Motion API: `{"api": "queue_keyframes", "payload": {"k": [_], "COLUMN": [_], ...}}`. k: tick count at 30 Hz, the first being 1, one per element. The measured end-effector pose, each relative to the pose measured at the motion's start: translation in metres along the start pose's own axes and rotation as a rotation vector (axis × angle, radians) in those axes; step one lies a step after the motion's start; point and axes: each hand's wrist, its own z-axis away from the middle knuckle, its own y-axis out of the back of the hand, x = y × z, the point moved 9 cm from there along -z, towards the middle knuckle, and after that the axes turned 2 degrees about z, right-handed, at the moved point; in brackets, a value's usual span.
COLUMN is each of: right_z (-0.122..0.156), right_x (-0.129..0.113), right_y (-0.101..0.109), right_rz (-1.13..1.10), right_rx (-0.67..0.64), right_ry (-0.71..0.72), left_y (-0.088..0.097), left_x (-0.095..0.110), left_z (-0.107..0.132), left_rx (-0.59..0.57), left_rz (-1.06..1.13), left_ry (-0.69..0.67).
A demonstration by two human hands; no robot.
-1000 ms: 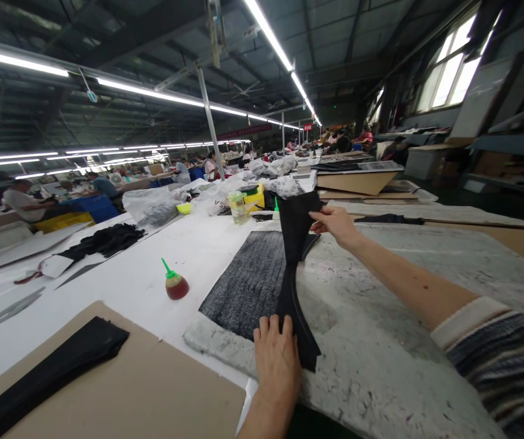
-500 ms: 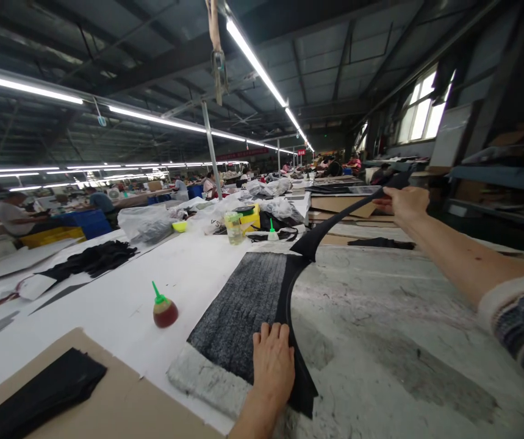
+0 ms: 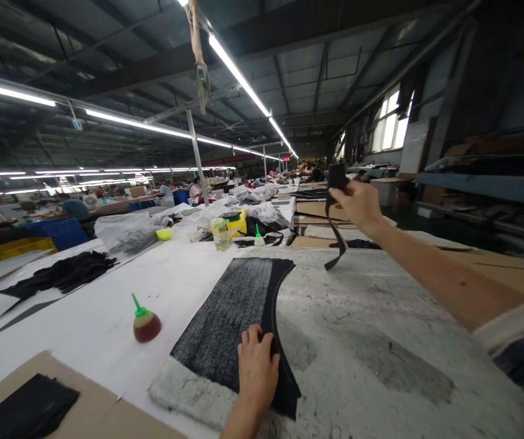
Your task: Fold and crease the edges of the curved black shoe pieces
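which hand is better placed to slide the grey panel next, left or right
Probably the left hand: it rests on the grey panel, while the right hand is raised away from it, holding a black strip.

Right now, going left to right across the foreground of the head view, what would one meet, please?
Black piece on the beige board, bottle of red liquid, left hand on the dark fabric, right hand holding a dark strip.

The left hand [image 3: 258, 364] hides part of the speckled fabric panel [image 3: 222, 314]. The right sleeve [image 3: 520, 332] is blurred and cut off, the near-left black fabric [image 3: 24, 405] cropped. Markings on the far red banner [image 3: 225, 161] are illegible.
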Motion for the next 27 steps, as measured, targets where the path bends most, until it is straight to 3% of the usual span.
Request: {"api": "queue_keyframes", "payload": {"k": [3, 5, 7, 9, 11, 14, 17, 20, 22, 25, 27], "right_z": [0.064, 0.123, 0.188, 0.256, 0.323, 0.404, 0.467, 0.515, 0.533, 0.540, 0.541], "right_x": [-0.073, -0.128, -0.185, -0.238, -0.283, -0.340, -0.389, -0.423, -0.430, -0.415, -0.395], "right_y": [-0.047, -0.078, -0.103, -0.121, -0.130, -0.130, -0.116, -0.097, -0.091, -0.102, -0.119], "right_rz": [-0.037, -0.057, -0.110, -0.162, -0.230, -0.359, -0.505, -0.666, -0.774, -0.805, -0.731], "right_rx": [-0.179, -0.336, -0.500, -0.646, -0.785, -0.910, -0.949, -1.041, -1.126, -1.177, -1.127], "right_ry": [0.189, 0.331, 0.527, 0.743, 0.955, 1.142, 1.228, 1.266, 1.203, 1.016, 0.942], "left_y": [0.017, 0.047, 0.091, 0.129, 0.170, 0.209, 0.224, 0.226, 0.226, 0.231, 0.237], "left_x": [-0.015, -0.027, -0.040, -0.050, -0.060, -0.090, -0.132, -0.173, -0.193, -0.204, -0.204], "left_z": [0.008, 0.026, 0.056, 0.100, 0.150, 0.232, 0.314, 0.393, 0.443, 0.506, 0.534], "left_rx": [-0.039, -0.029, 0.024, 0.059, 0.182, 0.427, 0.647, 0.770, 0.821, 0.895, 0.930], "left_rz": [0.235, 0.387, 0.591, 1.128, 1.315, 1.247, 1.042, 0.941, 0.947, 0.964, 0.960], "left_ry": [0.113, 0.196, 0.292, 0.463, 0.557, 0.721, 0.837, 0.916, 0.964, 1.001, 1.006]}}
